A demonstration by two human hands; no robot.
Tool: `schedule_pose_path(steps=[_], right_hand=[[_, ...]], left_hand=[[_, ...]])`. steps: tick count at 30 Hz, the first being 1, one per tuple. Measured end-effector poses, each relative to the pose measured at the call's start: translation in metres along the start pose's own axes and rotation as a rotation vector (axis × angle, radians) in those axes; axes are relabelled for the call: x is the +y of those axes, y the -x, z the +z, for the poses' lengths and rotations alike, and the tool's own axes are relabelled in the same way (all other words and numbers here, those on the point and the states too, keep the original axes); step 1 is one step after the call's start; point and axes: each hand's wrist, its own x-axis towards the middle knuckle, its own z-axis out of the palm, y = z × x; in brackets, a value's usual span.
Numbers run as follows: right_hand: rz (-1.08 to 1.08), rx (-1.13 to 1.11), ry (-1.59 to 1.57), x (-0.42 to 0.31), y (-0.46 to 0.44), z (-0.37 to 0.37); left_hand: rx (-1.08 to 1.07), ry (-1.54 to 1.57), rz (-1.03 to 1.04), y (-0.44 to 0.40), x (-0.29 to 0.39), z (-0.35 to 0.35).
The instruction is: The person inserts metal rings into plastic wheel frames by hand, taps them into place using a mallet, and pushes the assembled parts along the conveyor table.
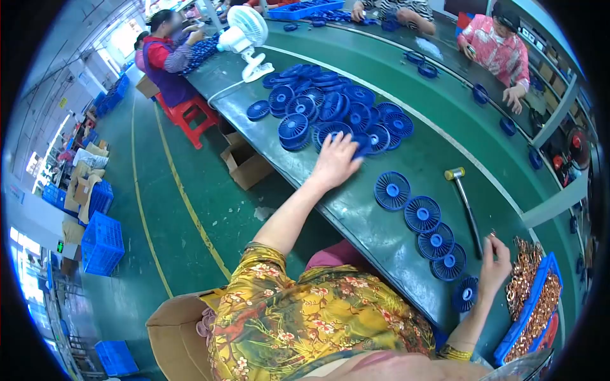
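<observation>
My left hand (pixel 337 160) reaches onto the near edge of a heap of blue round fan grilles (pixel 330 105), its fingers spread over a grille and slightly blurred. Several more grilles (pixel 422 214) lie in a slanting row on the green table, one of them (pixel 466 294) close to my right wrist. My right hand (pixel 495 263) is pinched around a small metal piece (pixel 492 233), beside the handle end of a hammer (pixel 466 203). A blue tray (pixel 530 311) full of small copper-coloured parts (pixel 526 279) is at the right of that hand.
A white fan (pixel 244 39) stands at the table's far left end. A person in a red and purple top (pixel 166 60) sits beyond it. Across the belt (pixel 406 73) are co-workers, one in pink (pixel 499 51). A cardboard box (pixel 244 164) is below the table edge.
</observation>
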Motion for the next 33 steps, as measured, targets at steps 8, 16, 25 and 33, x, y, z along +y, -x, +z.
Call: schedule_pose_path(steps=[8, 16, 25, 33], right_hand=[[-0.215, -0.016, -0.197, -0.079, 0.015, 0.018], [-0.496, 0.159, -0.099, -0.109, 0.013, 0.018], [-0.422, 0.128, 0.063, -0.102, 0.017, 0.015], [-0.328, 0.059, 0.019, -0.097, 0.023, 0.023]], left_hand=[[0.334, 0.742, -0.197, -0.016, 0.091, -0.030], [-0.098, 1.534, -0.314, 0.002, 0.207, -0.047], [-0.115, 1.450, -0.176, 0.011, 0.232, -0.052], [-0.162, 1.413, -0.189, 0.012, 0.229, -0.046]])
